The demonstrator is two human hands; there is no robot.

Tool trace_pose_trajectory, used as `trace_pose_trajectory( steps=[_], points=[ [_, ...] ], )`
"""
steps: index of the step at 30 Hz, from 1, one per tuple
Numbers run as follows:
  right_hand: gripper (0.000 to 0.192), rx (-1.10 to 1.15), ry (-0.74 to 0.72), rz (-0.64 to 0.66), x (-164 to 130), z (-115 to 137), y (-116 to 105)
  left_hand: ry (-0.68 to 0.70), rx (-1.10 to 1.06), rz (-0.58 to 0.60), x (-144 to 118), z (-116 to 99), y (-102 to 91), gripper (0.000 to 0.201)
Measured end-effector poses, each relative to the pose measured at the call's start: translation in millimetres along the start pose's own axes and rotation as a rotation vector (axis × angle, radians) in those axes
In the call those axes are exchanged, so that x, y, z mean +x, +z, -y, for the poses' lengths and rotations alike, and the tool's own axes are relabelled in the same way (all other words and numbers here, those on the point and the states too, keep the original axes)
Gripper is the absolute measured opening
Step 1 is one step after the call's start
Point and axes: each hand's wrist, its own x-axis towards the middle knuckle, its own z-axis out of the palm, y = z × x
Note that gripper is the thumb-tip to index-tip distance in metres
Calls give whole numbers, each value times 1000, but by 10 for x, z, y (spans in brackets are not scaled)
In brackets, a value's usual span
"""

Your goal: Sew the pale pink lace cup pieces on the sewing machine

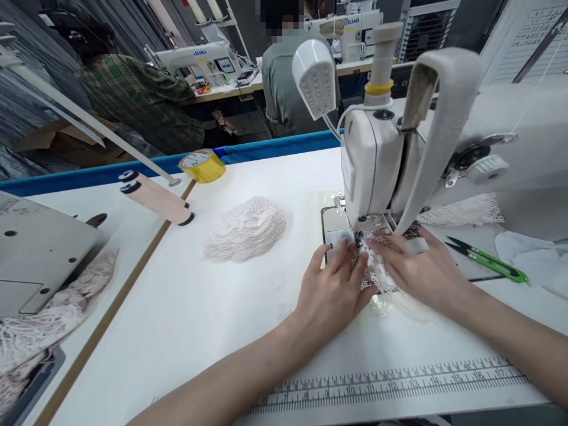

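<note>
A white lace piece (376, 267) lies under the needle area of a white sewing machine (370, 160). My left hand (335, 281) rests on the plate at the lace's left side, fingers stretched forward and thumb spread toward the right. From the other side, my right hand (419, 263) reaches over the lace with its fingers extended flat and apart, the tips close to the presser foot. Both hands touch the lace; parts of it and of the needle are hidden by fingers and machine head.
A stack of lace pieces (248, 229) sits left of the machine, near a pink thread cone (157, 200) and yellow tape roll (202, 165). Green thread snips (490, 260) lie at right. A ruler strip (377, 384) runs along the front edge. Two people sit beyond.
</note>
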Motion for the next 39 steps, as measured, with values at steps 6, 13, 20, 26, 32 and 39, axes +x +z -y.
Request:
trace_pose_trajectory(
  steps=[6,13,20,26,32,39],
  points=[
    [28,35,-8,-36,28,-31,-21,-8,-9,0,13,18,22,40],
    [24,350,21,12,21,-46,-252,-4,-31,-47,26,23,12,34],
    [21,467,127,204,-18,-51,-227,-18,-288,74,101,122,-46,30],
    [28,593,240,123,3,-23,-170,-144,-421,184,328,247,-13,20],
    [29,518,196,0,-14,-33,-79,-222,-719,237,441,389,-66,25],
    [29,372,173,-173,-28,-42,20,-255,-893,250,434,448,-88,25]
  ],
)
